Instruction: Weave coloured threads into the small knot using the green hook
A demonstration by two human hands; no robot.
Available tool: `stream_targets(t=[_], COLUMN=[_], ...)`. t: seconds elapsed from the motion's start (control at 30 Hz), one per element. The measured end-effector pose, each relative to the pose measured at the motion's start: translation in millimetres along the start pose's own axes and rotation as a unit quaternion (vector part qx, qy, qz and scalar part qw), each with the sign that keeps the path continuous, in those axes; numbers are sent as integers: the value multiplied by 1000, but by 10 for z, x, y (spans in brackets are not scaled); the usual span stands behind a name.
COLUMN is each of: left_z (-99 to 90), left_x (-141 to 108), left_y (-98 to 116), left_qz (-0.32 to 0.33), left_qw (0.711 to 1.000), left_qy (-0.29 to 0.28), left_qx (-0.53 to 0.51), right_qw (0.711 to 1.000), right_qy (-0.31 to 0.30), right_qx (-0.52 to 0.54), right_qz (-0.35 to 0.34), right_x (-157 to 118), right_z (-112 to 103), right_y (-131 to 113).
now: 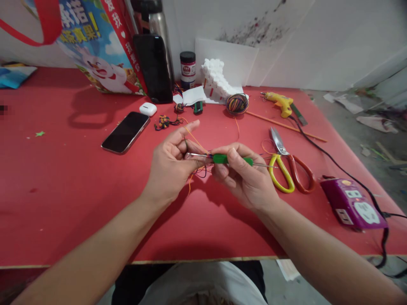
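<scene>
My right hand (246,176) grips a crochet hook by its green handle (220,159), with metal tips showing at both ends. Thumb and fingers of my left hand (171,163) pinch multicoloured yarn (203,169) around the hook's left end; its index finger points up with an orange strand running past it. Loose dark and orange strands dangle below the fingers. How the yarn loops on the hook is too small to make out. Behind my hands lie a variegated yarn ball (237,104) and a small orange-and-black yarn piece (163,122).
Scissors (280,146) with yellow and red handles lie by my right hand. Beyond are a yellow glue gun (280,101) with a cord, an orange stick (286,126) and a purple power box (352,205). Left are a phone (126,132), earbud case (148,109) and printed bag (104,63).
</scene>
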State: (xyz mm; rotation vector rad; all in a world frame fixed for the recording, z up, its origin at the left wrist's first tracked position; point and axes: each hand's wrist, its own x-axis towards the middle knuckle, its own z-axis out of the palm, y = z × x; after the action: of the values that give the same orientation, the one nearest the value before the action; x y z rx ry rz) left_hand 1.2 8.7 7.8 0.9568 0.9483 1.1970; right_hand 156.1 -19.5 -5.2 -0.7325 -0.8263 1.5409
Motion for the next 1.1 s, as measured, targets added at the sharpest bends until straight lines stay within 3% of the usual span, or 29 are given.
stream_targets(t=[0.2, 0.5, 0.8, 1.1], left_z=[27, -33, -2, -10], left_x=[-52, -11, -47, -53], left_y=[3, -23, 38, 10], left_qz=[-17, 32, 42, 76], left_qw=[1000, 999, 996, 995], left_qy=[-10, 11, 4, -25], left_qx=[9, 1, 82, 51], right_qw=[999, 998, 999, 1000], right_qy=[40, 15, 4, -16], right_qx=[11, 61, 33, -5], right_qz=[-14, 21, 31, 4], right_x=[65, 98, 87, 48], right_z=[-26, -63, -71, -74], right_y=[2, -2, 13, -27])
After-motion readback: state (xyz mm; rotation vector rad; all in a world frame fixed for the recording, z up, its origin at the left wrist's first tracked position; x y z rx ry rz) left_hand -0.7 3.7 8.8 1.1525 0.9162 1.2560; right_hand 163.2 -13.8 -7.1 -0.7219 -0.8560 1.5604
